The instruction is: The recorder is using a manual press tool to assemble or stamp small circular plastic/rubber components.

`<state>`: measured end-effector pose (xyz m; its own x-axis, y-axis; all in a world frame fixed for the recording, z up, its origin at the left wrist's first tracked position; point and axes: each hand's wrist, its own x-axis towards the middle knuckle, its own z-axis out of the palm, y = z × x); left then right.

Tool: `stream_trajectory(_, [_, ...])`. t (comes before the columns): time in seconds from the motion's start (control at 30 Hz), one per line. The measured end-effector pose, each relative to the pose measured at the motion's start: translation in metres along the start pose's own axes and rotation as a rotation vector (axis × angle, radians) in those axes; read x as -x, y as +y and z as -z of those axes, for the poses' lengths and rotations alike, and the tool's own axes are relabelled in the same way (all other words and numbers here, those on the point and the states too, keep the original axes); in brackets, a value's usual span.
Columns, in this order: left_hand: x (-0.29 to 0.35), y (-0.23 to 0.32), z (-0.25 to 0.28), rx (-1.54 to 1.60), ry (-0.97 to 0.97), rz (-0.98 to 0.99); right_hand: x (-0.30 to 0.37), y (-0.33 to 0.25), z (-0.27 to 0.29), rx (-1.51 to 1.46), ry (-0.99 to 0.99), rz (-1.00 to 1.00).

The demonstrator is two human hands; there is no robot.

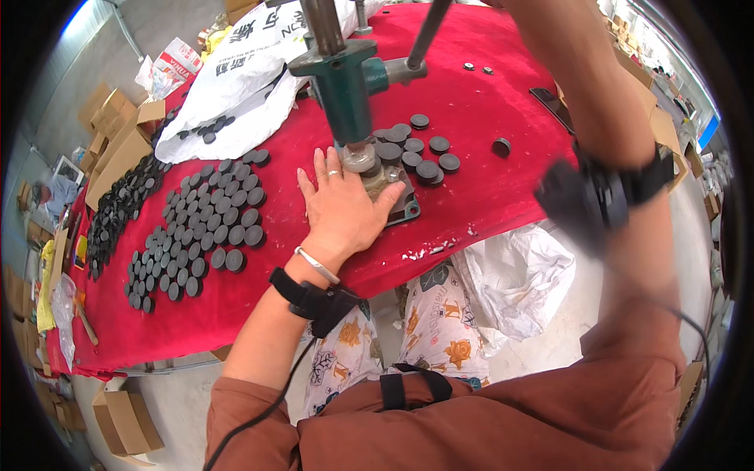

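A green hand press (345,94) stands on the red-covered table, its ram lowered onto a round, clear-looking piece (360,159) above the metal base (404,206). My left hand (343,206) lies beside it with fingers spread, fingertips next to that piece and thumb over the base. Whether the thumb touches anything I cannot tell. My right arm (573,78) reaches up past the press lever (424,39). The right hand is almost wholly cut off by the top edge, so its fingers and any grip are hidden. Dark round caps (428,171) lie right of the press.
Many more dark caps (200,220) cover the table's left side, with a heap (126,208) farther left. A white sack (243,78) lies behind them. On the right are a single cap (501,147) and a phone (552,108). Another white sack (518,275) hangs below the front edge.
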<state>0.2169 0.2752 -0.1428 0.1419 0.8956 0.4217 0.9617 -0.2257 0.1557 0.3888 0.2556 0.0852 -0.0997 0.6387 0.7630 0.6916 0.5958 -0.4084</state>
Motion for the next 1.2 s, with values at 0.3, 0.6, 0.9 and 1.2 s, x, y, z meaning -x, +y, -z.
stream_trajectory(0.3, [-0.033, 0.059, -0.013, -0.126, -0.204, -0.009, -0.04, 0.008, -0.005, -0.059, 0.01, 0.021])
stream_trajectory(0.6, [-0.065, 0.09, -0.055, -0.204, -0.271, -0.182, -0.078, 0.037, -0.026, 0.796, 0.199, 0.699])
stream_trajectory(0.9, [0.022, 0.054, 0.041, 0.662, -0.136, -0.395, -0.046, 0.01, -0.016, -0.139, -0.004, 0.055])
stream_trajectory(1.2, [0.093, -0.005, 0.203, 1.269, -0.411, -0.665, -0.07, 0.018, -0.023, -0.176, -0.022, 0.017])
